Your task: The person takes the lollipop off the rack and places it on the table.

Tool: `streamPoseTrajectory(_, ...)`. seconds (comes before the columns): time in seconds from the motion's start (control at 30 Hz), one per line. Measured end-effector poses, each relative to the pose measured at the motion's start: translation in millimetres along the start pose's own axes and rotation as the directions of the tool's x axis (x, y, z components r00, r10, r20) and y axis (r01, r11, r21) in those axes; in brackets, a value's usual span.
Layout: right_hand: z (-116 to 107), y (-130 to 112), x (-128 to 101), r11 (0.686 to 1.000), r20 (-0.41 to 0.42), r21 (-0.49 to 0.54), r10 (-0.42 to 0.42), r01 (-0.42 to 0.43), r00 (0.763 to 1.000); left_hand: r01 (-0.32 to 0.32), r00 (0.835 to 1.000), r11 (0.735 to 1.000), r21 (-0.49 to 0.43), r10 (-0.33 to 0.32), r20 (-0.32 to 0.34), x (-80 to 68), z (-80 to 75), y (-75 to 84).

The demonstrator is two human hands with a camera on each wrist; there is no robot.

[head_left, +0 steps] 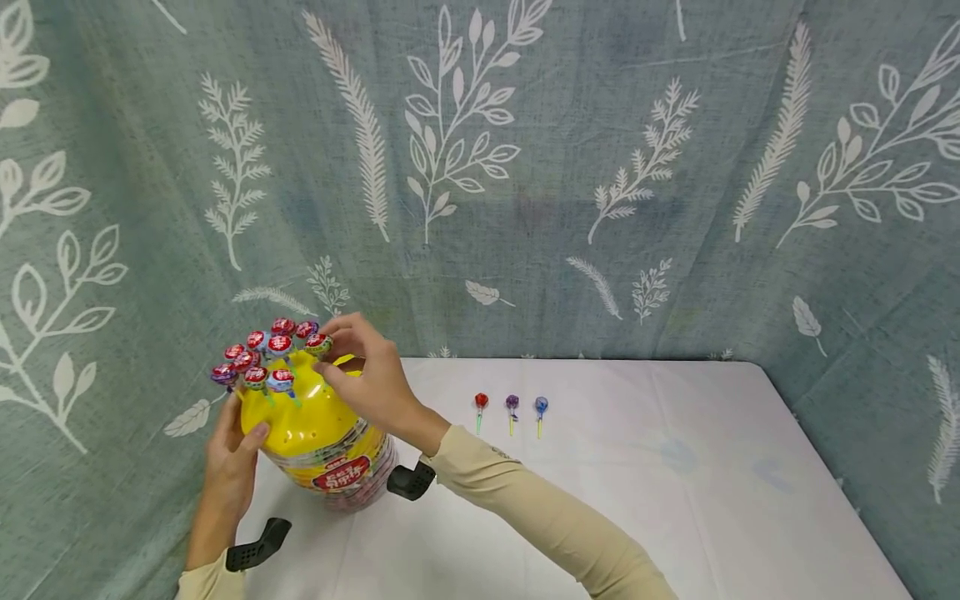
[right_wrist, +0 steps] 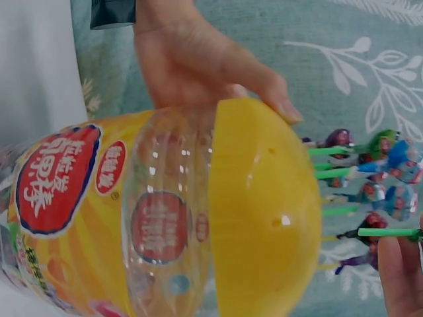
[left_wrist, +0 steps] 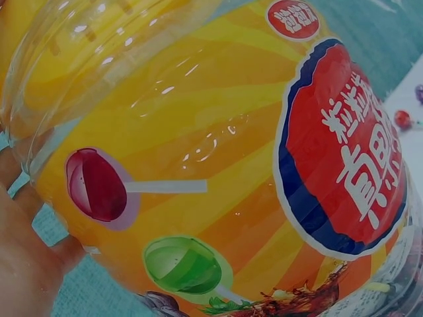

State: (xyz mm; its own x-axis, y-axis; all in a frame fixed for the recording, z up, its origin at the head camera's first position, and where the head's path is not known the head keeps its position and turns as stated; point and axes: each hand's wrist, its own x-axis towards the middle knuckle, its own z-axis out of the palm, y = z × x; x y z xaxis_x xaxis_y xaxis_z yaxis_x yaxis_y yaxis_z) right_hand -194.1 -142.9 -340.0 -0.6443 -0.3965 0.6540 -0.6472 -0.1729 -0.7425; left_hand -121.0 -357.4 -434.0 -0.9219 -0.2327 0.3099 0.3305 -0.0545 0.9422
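Left hand (head_left: 228, 467) is closest to the cam, fingers wrapped round the side of the candy jar (head_left: 330, 454), thumb up on its yellow lid (head_left: 303, 408). Jar's tilted, sitting at the left edge of the white table (head_left: 675, 500). Right hand (head_left: 371, 379) is over the lid, pinching the green stick of a lollipop (head_left: 318, 342) w/ fingertips. Approx 9 lollipops stuck in the lid. 3 loose lollipops (head_left: 512, 410) lie in a row mid-table, well apart from the jar: red, purple, blue. Leaf-print curtain (head_left: 525, 167) behind.
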Motion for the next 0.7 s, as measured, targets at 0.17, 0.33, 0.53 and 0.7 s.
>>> streamPoseTrajectory(0.17,-10.2,-2.8,-0.2,1.0,-0.005,-0.013,0.008,-0.009,1.0,-0.009,1.0,1.0,-0.005,0.009,0.0,-0.2,-1.6,-1.6)
streamPoseTrajectory(0.33,-25.0,-19.5,-3.9,1.0,-0.006,-0.015,0.006,-0.006,1.0,-0.024,1.0,1.0,-0.013,0.024,0.005,0.6,-2.1,-3.4)
streamPoseTrajectory(0.53,-40.9,-39.9,-7.7,0.999,-0.001,-0.029,0.015,-0.015,1.0,-0.021,1.0,1.0,-0.015,0.021,0.002,0.9,-1.9,-3.1)
streamPoseTrajectory(0.7,-48.9,-40.6,-9.6,0.999,-0.001,-0.024,0.032,-0.032,0.999,-0.01,1.0,1.0,-0.012,0.01,0.002,0.6,-1.5,-1.3)
